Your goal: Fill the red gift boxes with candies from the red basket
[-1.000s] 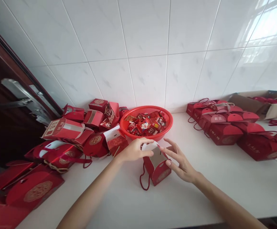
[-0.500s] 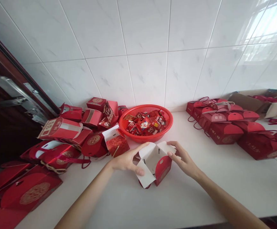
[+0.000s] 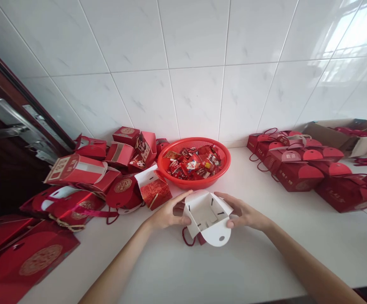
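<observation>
An open gift box point(image 3: 206, 210) stands on the white table, its white inside showing with dark slots near the top edges. Its front flap, with a round hole, is folded outward, and a dark red cord loops out at its lower left. My left hand point(image 3: 171, 213) grips the box's left side, thumb on the near left flap. On the right side, my right hand point(image 3: 242, 212) holds the box between thumb and fingers. Just behind it sits a red plastic basket point(image 3: 193, 183) filled with red-wrapped sweets point(image 3: 196, 164).
Several red boxes point(image 3: 76, 169) lie piled at the left, beside a dark door with a metal handle point(image 3: 6, 131). Closed red boxes with cords point(image 3: 300, 173) stand at the right, near a cardboard carton point(image 3: 325, 135). A tiled wall rises behind.
The box's front flap has folded outward and down, showing its white side. Its side flaps have shifted too, and my right hand has moved slightly to the right and grips the box's side.
</observation>
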`<state>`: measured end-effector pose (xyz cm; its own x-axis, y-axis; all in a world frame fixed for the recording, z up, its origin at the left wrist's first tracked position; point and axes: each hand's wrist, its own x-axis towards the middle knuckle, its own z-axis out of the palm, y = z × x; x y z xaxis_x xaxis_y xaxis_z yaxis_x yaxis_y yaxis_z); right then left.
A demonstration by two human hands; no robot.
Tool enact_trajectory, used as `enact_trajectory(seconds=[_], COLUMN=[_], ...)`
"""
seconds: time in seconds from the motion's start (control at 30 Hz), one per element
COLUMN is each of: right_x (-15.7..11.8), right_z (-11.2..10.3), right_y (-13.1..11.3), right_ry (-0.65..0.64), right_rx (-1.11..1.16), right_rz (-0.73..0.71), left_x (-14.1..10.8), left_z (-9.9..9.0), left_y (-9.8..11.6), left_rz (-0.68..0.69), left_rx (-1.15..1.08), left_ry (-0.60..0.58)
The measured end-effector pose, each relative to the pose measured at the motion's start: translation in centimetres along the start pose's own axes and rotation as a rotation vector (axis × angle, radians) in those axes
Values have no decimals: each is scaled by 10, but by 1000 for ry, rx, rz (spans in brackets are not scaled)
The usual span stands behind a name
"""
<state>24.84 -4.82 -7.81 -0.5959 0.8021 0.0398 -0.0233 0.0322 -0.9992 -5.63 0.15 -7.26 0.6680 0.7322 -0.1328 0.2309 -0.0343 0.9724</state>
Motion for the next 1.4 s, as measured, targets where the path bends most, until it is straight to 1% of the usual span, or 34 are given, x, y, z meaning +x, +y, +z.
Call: enact_trajectory(seconds=[0.07, 0.17, 0.27, 0.37, 0.43, 0.6, 0.67, 0.77, 0.83, 0.9, 0.97, 1.03, 1.1, 1.17, 1.2, 1.23, 1.3, 1.4], right_x=[4, 10, 14, 15, 13, 9, 9, 8, 8, 10, 14, 24, 39, 61, 73, 86, 112, 143], right_z=[2, 5, 5, 2, 0, -4, -5, -6, -7, -9, -13, -19, -25, -32, -34, -37, -41, -47], right_y=[3, 8, 13, 15, 15, 9, 6, 2, -1, -7, -15, -26, -38, -49, -53, -57, -61, -61], right_ry=[81, 239, 355, 446, 459, 416, 429, 481, 525, 573, 623, 667, 710, 754, 772, 790, 818, 845], right_rx=[-18, -99, -239, -297, -296, -324, -345, -389, -408, -416, -413, -400, -375, -343, -321, -297, -260, -237], right_rz=[-12, -22, -30, -56, -68, -100, -133, -180, -209, -233, -262, -301, -350, -387, -392, -388, -374, -368], left_x=[0, -1, -3, -5, -7, -11, -12, -13, -14, -15, -16, -12, -2, 16, 27, 39, 66, 102], left_z=[-2, -5, -6, -5, -3, 0, 0, -3, -6, -9, -12, -16, -23, -31, -35, -39, -46, -55], left_y=[-2, -4, -2, 1, 3, 14, 18, 25, 31, 39, 51, 67, 84, 100, 105, 109, 111, 104], left_rz=[-2, 6, 17, 39, 63, 112, 125, 145, 164, 185, 213, 260, 310, 327, 309, 270, 115, -3], left_rx=[9, 32, 66, 112, 140, 257, 300, 365, 414, 465, 512, 552, 593, 636, 664, 698, 808, 890], left_ry=[58, 119, 142, 159, 169, 178, 189, 225, 267, 338, 420, 471, 469, 421, 380, 333, 240, 199])
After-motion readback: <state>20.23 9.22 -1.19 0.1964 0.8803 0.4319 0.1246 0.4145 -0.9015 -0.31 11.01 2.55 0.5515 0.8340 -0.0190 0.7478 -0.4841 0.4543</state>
